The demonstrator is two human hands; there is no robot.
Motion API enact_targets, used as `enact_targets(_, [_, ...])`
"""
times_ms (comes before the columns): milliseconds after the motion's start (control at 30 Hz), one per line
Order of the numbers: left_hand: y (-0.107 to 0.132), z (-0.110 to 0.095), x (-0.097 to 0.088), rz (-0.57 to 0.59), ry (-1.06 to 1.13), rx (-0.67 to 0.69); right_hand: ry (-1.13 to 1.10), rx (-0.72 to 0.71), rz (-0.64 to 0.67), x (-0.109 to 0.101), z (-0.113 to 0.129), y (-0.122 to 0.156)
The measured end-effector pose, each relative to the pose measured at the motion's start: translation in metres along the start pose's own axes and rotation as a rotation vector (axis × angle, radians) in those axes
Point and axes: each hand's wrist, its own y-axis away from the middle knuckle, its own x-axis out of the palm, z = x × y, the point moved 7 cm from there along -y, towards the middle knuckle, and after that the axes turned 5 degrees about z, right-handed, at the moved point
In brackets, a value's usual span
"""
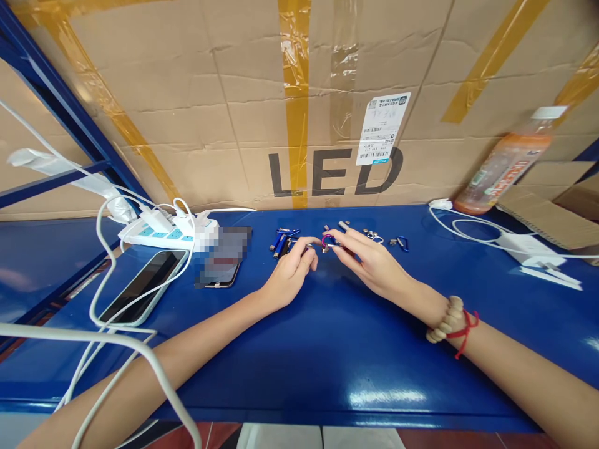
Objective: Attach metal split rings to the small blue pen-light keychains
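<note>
My right hand (377, 262) pinches a small magenta carabiner (324, 239) between thumb and fingertips, with a bit of shiny metal at its lower end. Close beside it, my left hand (290, 274) is closed, its index finger reaching toward the carabiner. Whatever its curled fingers hold, if anything, is too small to make out. Just behind my left hand lie several blue metal pieces (279, 244). Beyond my right fingers are small silver rings and metal parts (373, 236), and a blue carabiner (403, 244) rests to their right.
A large cardboard box (234, 125) walls off the back of the blue table (299, 368). On the left are a power strip (154, 236), a phone (145, 290), another phone (223, 274) and loose white cables (105, 262). An orange drink bottle (505, 165) stands back right, near a white adapter (528, 248).
</note>
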Motion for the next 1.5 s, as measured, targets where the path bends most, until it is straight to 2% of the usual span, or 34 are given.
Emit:
enact_targets(233, [-0.002,0.000,-0.001,-0.006,-0.081,-0.019,0.049,-0.064,0.057,0.005,0.010,-0.001])
enact_targets(467, [0.000,-0.006,-0.002,-0.023,-0.166,0.009,0.095,-0.108,0.049,0.006,0.012,-0.001])
enact_targets(733, [0.002,-0.009,0.002,0.019,-0.188,0.058,0.005,-0.132,-0.019,0.002,0.012,0.000])
enact_targets(933, [0.000,-0.007,0.000,0.000,-0.118,0.028,-0.105,-0.047,-0.092,-0.002,0.006,0.000])
enact_targets(1133, [-0.003,-0.002,-0.001,0.001,0.009,-0.010,-0.255,0.070,-0.139,-0.002,0.012,-0.001])
enact_targets(1267, [-0.003,0.003,-0.001,-0.010,0.018,-0.027,-0.321,0.169,-0.148,0.000,0.013,-0.001])
enact_targets(1367, [-0.004,0.006,0.000,-0.009,-0.001,-0.040,-0.340,0.183,-0.140,0.002,0.013,0.000])
enact_targets(1500, [-0.006,0.002,0.006,0.066,-0.020,-0.012,-0.333,0.211,-0.165,0.001,0.009,0.000])
